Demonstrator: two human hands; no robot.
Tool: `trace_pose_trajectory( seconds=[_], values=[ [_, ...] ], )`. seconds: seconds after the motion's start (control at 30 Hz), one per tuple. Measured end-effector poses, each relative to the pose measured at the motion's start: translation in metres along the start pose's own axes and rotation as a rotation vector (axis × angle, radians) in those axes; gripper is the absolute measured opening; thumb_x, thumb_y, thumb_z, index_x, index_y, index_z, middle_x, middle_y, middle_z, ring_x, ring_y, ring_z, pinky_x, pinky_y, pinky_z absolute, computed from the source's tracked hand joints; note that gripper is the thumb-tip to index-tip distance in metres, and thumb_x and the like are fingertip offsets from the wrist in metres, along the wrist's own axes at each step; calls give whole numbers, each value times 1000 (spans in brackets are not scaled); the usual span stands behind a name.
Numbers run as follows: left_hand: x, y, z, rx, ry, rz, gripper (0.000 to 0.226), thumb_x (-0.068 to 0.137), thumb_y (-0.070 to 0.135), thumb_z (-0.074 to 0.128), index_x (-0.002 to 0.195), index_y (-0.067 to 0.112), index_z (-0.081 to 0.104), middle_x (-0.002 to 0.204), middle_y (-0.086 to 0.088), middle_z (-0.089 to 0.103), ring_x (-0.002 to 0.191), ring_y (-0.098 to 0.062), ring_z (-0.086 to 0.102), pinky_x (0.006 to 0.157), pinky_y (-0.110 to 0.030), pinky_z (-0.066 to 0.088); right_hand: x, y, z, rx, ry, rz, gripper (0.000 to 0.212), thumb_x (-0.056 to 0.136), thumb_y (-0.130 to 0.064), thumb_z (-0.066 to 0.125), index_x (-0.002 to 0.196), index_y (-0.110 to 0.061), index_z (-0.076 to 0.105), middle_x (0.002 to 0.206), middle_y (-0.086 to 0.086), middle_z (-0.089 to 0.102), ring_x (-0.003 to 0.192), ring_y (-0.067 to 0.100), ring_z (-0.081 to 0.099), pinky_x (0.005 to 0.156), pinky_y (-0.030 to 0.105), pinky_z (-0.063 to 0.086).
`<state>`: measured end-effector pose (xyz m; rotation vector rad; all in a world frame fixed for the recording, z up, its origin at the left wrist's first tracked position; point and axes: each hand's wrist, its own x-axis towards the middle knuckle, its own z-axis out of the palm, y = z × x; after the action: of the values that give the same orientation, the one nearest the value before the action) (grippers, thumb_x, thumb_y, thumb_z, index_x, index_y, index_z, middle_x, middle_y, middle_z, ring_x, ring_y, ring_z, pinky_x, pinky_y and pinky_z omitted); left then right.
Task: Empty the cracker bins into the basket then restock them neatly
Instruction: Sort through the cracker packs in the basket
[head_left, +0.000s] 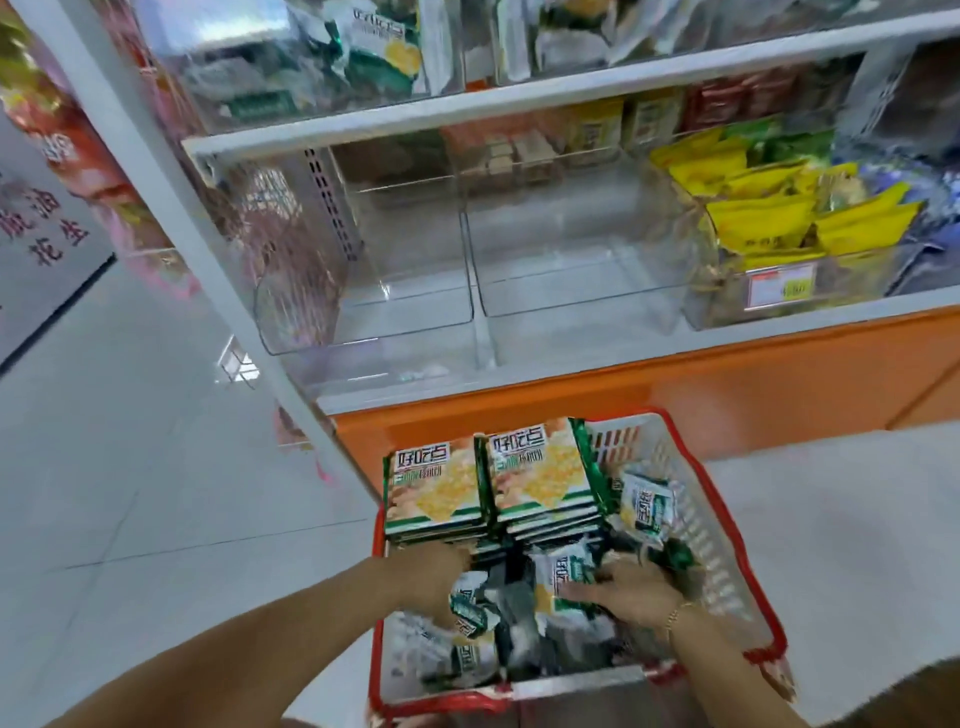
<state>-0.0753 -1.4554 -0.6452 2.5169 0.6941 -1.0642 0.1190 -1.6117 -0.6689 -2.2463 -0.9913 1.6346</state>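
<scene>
A red-rimmed white basket (724, 525) stands on the floor below the shelf. Two neat stacks of green-and-white cracker packets (488, 483) fill its far end, and loose packets (478, 649) lie jumbled in the near end. My left hand (434, 574) reaches down among the loose packets beside the stacks, its fingers hidden. My right hand (623, 590) rests on a loose packet (566, 577), fingers curled over it. Two clear bins, the left bin (363, 322) and the right bin (587, 301), sit empty on the lower shelf.
A third clear bin (779, 291) to the right holds yellow packets and a price tag. The shelf above carries more green cracker packets (374, 47). An orange cabinet base (727, 384) runs under the shelf. White tiled floor (130, 467) spreads to the left.
</scene>
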Motion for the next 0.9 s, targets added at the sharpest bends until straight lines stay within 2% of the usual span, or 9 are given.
trace_pose_trajectory(
  seconds=[0.07, 0.13, 0.23, 0.3, 0.4, 0.6, 0.77, 0.83, 0.9],
  values=[
    [3, 1, 7, 42, 57, 11, 63, 85, 18, 67, 139, 8, 36, 128, -16, 51, 108, -31, 56, 84, -39, 49, 11, 7, 6, 77, 105, -34, 58, 83, -61, 60, 119, -15, 53, 117, 3, 60, 103, 17, 57, 61, 14, 40],
    [0, 7, -1, -17, 128, 42, 56, 88, 20, 61, 138, 11, 38, 126, -11, 52, 105, -28, 57, 83, -37, 49, 10, 5, -2, 64, 207, -97, 54, 87, -51, 61, 123, -11, 53, 122, 7, 60, 97, 15, 59, 71, 19, 46],
    [-18, 22, -46, -173, 324, 145, 26, 91, 30, 58, 113, 15, 59, 105, -3, 66, 89, -17, 61, 72, -22, 47, -12, -20, -39, 22, 382, -324, 25, 90, -41, 61, 88, -15, 59, 82, -2, 58, 72, 7, 54, 58, 10, 38],
    [-40, 24, -89, -239, 563, 185, 22, 91, 39, 58, 87, 18, 63, 78, 1, 68, 68, -11, 60, 59, -17, 41, -38, -52, -70, 100, 512, -526, 31, 88, -36, 64, 69, -15, 52, 62, -4, 49, 57, 5, 46, 54, 13, 35],
    [-86, 15, -159, -393, 965, 206, 32, 87, 43, 62, 68, 18, 56, 57, 5, 57, 54, -8, 52, 52, -19, 38, -83, -114, -116, 200, 660, -832, 33, 85, -31, 69, 62, -16, 50, 53, -7, 45, 51, 5, 41, 51, 16, 33],
    [-178, -29, -274, -430, 1557, 159, 27, 89, 26, 64, 65, 19, 55, 55, 7, 53, 50, 2, 49, 50, -10, 35, -153, -248, -187, 51, 799, -1273, 20, 83, -24, 71, 70, -20, 57, 58, -14, 53, 54, 4, 47, 53, 13, 35],
    [-221, -86, -348, -416, 1701, 53, 14, 92, 19, 59, 78, 21, 57, 61, 15, 53, 49, 11, 50, 49, -3, 36, -183, -349, -235, -269, 942, -1397, 11, 85, -25, 69, 86, -15, 64, 78, -10, 62, 69, 5, 57, 65, 14, 43],
    [-228, -113, -372, -358, 1645, -38, 7, 92, 18, 59, 86, 20, 59, 69, 14, 54, 53, 11, 51, 51, -4, 37, -185, -388, -254, -414, 980, -1303, 15, 86, -30, 68, 92, -17, 66, 82, -10, 61, 73, 2, 55, 66, 12, 42],
    [-230, -136, -392, -308, 1513, -134, 1, 91, 20, 62, 91, 20, 62, 76, 11, 58, 63, 5, 54, 54, -8, 38, -180, -424, -270, -559, 943, -1135, 20, 85, -38, 68, 96, -21, 67, 92, -8, 65, 84, 7, 59, 75, 21, 47]
  ],
)
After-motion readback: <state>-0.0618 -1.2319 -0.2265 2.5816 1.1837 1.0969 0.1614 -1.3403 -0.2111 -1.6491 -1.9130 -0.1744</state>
